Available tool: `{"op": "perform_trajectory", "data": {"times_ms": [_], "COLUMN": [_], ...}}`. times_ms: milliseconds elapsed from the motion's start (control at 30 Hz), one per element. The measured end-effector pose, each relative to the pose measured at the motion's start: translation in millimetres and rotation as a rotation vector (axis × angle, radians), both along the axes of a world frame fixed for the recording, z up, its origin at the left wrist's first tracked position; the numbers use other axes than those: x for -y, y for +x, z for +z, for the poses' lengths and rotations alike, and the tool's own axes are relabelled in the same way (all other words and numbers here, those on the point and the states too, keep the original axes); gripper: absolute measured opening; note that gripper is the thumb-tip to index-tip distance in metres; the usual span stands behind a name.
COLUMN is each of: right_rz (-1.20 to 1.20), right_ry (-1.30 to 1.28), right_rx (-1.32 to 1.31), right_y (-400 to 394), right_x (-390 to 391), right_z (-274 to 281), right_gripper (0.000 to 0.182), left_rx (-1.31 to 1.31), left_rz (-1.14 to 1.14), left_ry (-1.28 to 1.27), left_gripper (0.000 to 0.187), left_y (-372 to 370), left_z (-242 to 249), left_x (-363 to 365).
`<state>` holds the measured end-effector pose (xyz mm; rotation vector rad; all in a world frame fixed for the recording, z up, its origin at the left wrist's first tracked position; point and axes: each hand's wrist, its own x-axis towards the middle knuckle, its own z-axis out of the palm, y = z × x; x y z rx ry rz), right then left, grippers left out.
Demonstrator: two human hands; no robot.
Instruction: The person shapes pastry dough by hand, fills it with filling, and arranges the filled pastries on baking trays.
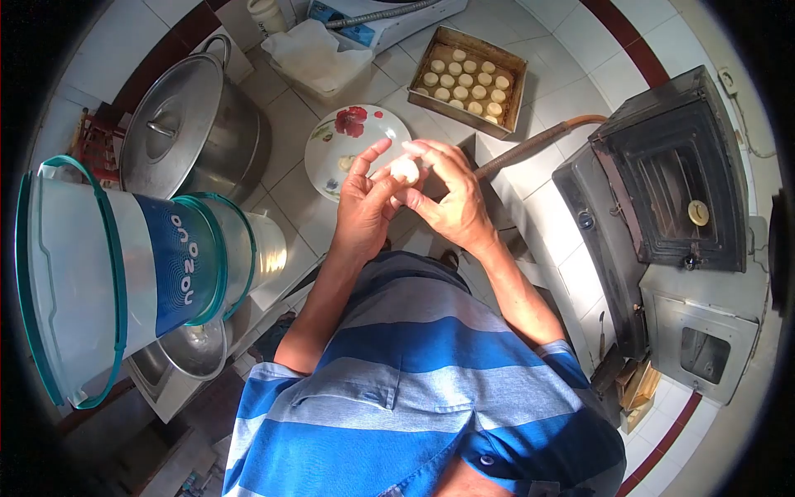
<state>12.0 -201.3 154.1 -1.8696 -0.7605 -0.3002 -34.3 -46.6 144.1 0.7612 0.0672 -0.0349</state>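
A small round piece of pale dough (405, 171) is held up between my two hands, in front of my chest. My left hand (364, 195) grips it from the left with the thumb against it, its other fingers raised. From the right, my right hand (451, 192) curls its fingertips and thumb around the same piece. Just beyond, a white plate (319, 161) with a red flower print carries another small lump of dough (346, 162). Farther back right, a rectangular metal baking pan (513, 124) holds several flattened dough rounds (465, 80) in rows.
At the left stand a large lidded steel pot (240, 137) and clear buckets (83, 265) with teal rims. A plastic-covered container (321, 54) sits at the back. On the right, a dark oven (687, 178) and a rusty pipe (530, 151) edge the tiled counter (286, 186).
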Motion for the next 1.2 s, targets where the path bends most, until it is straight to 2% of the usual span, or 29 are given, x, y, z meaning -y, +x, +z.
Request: {"op": "perform_trajectory", "data": {"times_ms": [67,133,200,233,300,400,500,600,733,833,1033,1100,1200], "right_rz": [-0.021,-0.035,-0.045,-0.057,-0.066,-0.024,0.066,0.117,0.099,0.092,0.070,0.100,0.189], "right_ry": [-0.183,-0.133,-0.084,-0.093,-0.102,-0.049,0.040,0.009,0.062,0.125,0.137,0.197,0.146], "right_rx": [0.097,0.071,0.044,0.025,0.001,-0.015,-0.288,-0.340,-0.311,-0.386,-0.399,-0.409,-0.448], "right_y": [3,2,3,3,1,2,9,15,16,15,15,15,11], "right_x": [3,2,0,-2,-3,-3,5,8,6,7,9,10,17], "right_z": [-7,-7,-5,-4,1,8,14,13,-1,-6,-6,-5,8], "right_gripper": [0.055,0.056,0.057,0.056,0.056,0.052,0.050,0.049,0.042,0.041,0.043,0.045,0.050], "left_rx": [0.015,0.033,-0.097,-0.099,-0.116,-0.131,-0.127,-0.133,-0.127,-0.116,-0.123,-0.141,-0.149], "left_rz": [-0.027,-0.048,-0.050,-0.048,-0.083,-0.047,-0.036,-0.019,-0.016,-0.016,-0.051,-0.045,-0.080], "left_ry": [0.015,0.032,-0.343,-0.344,-0.155,-0.139,-0.138,-0.102,-0.050,-0.049,-0.001,-0.037,-0.079], "left_gripper": [0.058,0.060,0.053,0.053,0.043,0.036,0.037,0.037,0.036,0.035,0.032,0.031,0.031], "left_y": [1,2,1,2,3,2,1,-1,-3,-3,-1,0,0], "left_z": [-11,-5,7,2,-12,-18,-15,-16,-15,-16,-11,-14,-13], "left_x": [-5,-5,-3,-4,-7,-8,-8,-5,-2,-1,2,2,0]}}
